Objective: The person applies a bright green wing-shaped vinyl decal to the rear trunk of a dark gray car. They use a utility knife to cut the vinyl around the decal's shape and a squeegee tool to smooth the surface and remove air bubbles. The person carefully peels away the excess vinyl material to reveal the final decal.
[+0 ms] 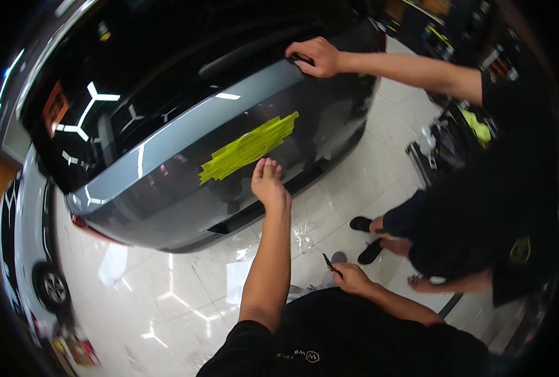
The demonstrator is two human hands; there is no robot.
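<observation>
Left hand [269, 181], head view: fingers bunched beside lower edge of yellow tape patch [249, 147]; contact or grip cannot be told. Patch on tailgate [191, 204], 11 o'clock from hand: overlapping strips, jagged ends; likely light, thin, flexible, easily torn; take hold at strip ends. Right hand [355, 278], 4:30 from left: closed on slim knife-like tool [329, 264]; likely light, stiff; hold behind pointed tip. Tailgate: smooth, glossy, curved.
</observation>
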